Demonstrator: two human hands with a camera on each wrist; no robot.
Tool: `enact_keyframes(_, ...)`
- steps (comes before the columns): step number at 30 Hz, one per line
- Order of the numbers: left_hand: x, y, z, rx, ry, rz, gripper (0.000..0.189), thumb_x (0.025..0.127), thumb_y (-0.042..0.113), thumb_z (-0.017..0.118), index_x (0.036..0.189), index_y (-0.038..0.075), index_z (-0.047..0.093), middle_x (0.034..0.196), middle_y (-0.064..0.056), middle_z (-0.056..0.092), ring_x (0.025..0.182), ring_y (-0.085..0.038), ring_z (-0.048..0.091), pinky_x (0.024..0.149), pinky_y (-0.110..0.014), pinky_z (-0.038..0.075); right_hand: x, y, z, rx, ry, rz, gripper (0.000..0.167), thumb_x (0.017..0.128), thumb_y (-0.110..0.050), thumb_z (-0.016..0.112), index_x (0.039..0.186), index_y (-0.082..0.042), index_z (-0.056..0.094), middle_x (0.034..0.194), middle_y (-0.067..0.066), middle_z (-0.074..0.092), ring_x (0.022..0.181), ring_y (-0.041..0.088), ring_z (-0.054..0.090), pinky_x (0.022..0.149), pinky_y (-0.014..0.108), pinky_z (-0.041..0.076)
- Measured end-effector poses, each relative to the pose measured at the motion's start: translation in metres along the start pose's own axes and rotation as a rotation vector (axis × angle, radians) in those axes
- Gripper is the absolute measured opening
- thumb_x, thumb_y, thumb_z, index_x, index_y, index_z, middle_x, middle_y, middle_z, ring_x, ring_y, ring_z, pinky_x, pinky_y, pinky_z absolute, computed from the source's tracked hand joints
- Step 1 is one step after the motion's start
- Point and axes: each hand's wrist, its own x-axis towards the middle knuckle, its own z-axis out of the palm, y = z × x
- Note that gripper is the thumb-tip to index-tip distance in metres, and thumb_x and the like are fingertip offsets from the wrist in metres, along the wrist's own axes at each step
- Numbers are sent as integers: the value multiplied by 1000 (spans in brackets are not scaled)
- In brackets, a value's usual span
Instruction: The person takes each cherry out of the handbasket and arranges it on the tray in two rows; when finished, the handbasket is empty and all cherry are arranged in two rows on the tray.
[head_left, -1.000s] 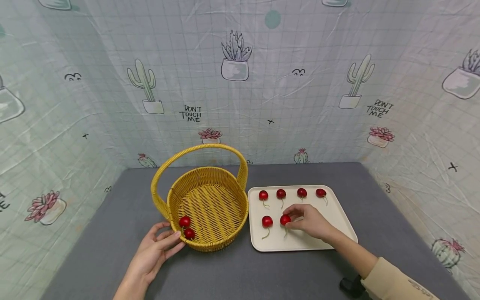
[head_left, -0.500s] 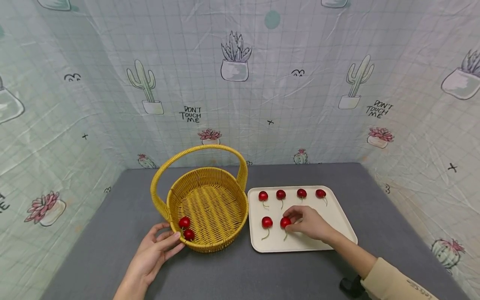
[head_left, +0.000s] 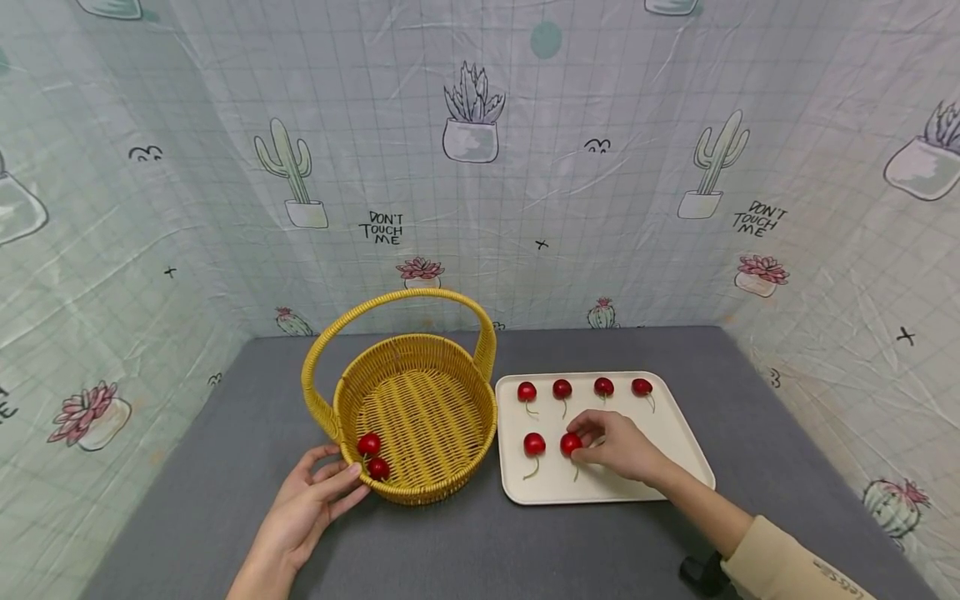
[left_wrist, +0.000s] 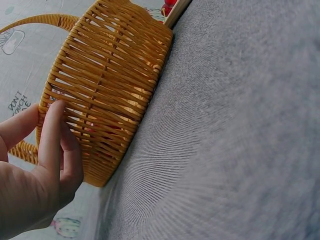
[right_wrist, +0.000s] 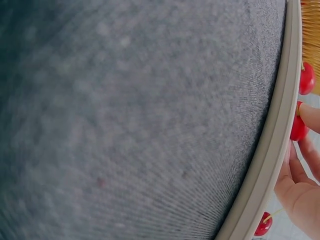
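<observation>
A yellow woven basket (head_left: 420,408) with a tall arched handle (head_left: 397,300) stands on the left, two red cherries (head_left: 373,457) lying inside near its front left wall. My left hand (head_left: 311,504) pinches the basket's rim, thumb on top and fingers along the outer wall, as the left wrist view also shows. Over the cream tray (head_left: 630,483) my right hand (head_left: 618,448) pinches a red cherry (head_left: 571,444) between thumb and fingers, its green stem hanging toward me. Left of it lies another cherry (head_left: 534,444) with a stem.
Several more cherries (head_left: 562,388) lie in a row along the tray's far side. Tray and basket stand side by side on a grey cloth-covered table (head_left: 450,550). A patterned curtain (head_left: 525,183) encloses the back and sides. A black object (head_left: 701,575) sits by the right sleeve.
The right hand and its cherry have shifted very slightly toward me, and the cherry's stem has swung a little to the right. The left hand keeps its place on the rim.
</observation>
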Motion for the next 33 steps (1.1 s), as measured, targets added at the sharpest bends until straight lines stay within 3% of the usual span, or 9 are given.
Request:
enact_keyframes(16, -1, 0, -2, -1, -8, -7, 50, 103, 4, 62, 139, 7, 28, 118, -13, 59, 106, -26, 69, 95, -41, 59, 3, -7, -10, -101, -5, -59, 35, 83, -10, 87, 111, -1, 68, 96, 4, 69, 87, 19, 65, 74, 29, 55)
enact_keyframes(26, -1, 2, 0, 6, -11, -2, 49, 103, 3, 62, 139, 6, 28, 113, -12, 59, 104, -25, 69, 95, -42, 59, 12, -40, -20, -148, 24, -136, 31, 86, -6, 82, 113, 0, 69, 107, 13, 70, 93, 23, 66, 75, 31, 58)
enact_keyframes(33, -1, 1, 0, 4, -9, 1, 48, 103, 3, 63, 136, 7, 29, 118, -14, 59, 106, -26, 69, 96, -42, 58, 23, -64, -16, -155, -16, -194, 27, 87, -4, 82, 111, -6, 69, 106, 11, 70, 93, 21, 66, 78, 32, 60)
